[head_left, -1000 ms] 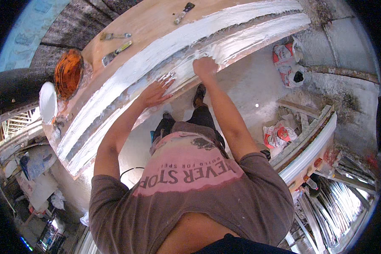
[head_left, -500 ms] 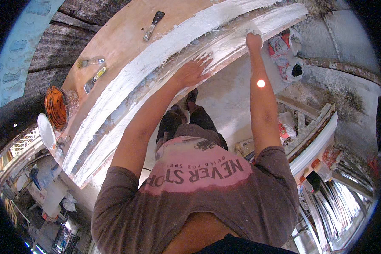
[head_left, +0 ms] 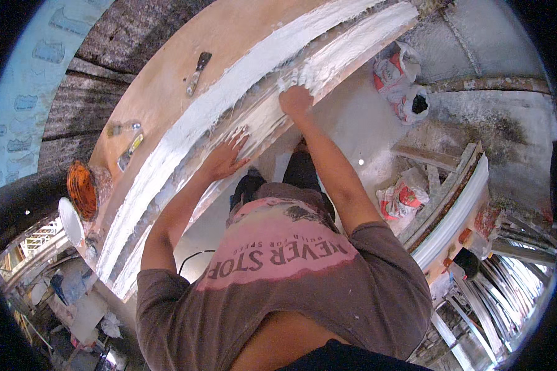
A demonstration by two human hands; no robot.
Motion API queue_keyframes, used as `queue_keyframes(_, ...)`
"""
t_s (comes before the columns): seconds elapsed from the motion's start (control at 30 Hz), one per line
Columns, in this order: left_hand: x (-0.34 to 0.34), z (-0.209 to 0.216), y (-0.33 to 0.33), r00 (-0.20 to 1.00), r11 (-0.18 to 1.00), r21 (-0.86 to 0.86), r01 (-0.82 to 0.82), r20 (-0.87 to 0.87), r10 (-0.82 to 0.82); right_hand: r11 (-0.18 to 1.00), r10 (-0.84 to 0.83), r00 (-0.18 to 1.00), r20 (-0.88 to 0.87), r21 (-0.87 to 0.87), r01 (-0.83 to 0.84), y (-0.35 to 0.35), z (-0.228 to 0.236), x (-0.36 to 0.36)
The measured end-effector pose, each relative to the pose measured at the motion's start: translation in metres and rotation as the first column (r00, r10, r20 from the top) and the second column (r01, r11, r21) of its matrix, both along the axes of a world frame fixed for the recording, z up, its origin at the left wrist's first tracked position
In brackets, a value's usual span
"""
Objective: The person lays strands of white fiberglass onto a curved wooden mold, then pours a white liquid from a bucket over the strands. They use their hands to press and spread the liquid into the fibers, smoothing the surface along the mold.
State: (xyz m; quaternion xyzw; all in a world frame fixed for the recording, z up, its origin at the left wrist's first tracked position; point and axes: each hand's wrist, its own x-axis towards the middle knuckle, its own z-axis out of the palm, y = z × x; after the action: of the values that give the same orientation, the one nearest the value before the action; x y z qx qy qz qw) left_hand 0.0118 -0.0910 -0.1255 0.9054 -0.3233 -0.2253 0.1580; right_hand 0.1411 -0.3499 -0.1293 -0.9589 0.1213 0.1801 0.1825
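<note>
A long curved plaster moulding (head_left: 364,48) with wet white ridges and loose fibres runs along the near edge of a tan curved board (head_left: 161,80). On the near ridge my left hand (head_left: 224,159) lies flat, fingers spread, white smears on the fingertips. Farther right along the same ridge, my right hand (head_left: 297,101) presses down with bent, white-coated fingers. Its fingers look closed, and whatever is in them cannot be told from the white plaster around them. Beyond the hands, a second white plaster band (head_left: 185,120) follows the board's curve.
On the board lie a putty knife (head_left: 197,73), a brush (head_left: 122,128) and a yellow-handled scraper (head_left: 131,151). An orange-lined bowl (head_left: 82,190) and a white round piece (head_left: 71,221) are at its left end. Red-and-white sacks (head_left: 393,74) and a wooden frame (head_left: 442,191) stand right.
My right hand has slid left and nearer along the ridge from the moulding's far right. My left hand has also shifted left and nearer. The view has moved slightly.
</note>
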Motion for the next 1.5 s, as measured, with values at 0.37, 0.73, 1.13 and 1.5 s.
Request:
queue_keyframes(0.37,0.106,0.001,-0.120,0.999,0.999,-0.022,-0.038,-0.026,0.038,0.964,0.231,0.935,0.268,-0.195,-0.182,-0.295,-0.079,0.206)
queue_keyframes(0.73,0.264,-0.031,-0.315,0.994,0.964,-0.242,-0.109,-0.052,0.100,0.998,0.047,0.998,0.045,-0.044,-0.045,-0.242,-0.047,0.181)
queue_keyframes(1.13,0.239,-0.046,-0.320,0.950,0.945,-0.276,0.176,0.300,-0.090,0.699,0.554,0.826,0.107,-0.598,-0.391,-0.394,-0.129,0.272)
queue_keyframes(1.5,-0.003,0.005,-0.037,0.994,0.996,0.022,-0.085,0.076,0.084,0.921,0.358,0.933,-0.021,-0.154,-0.357,-0.055,-0.053,-0.017)
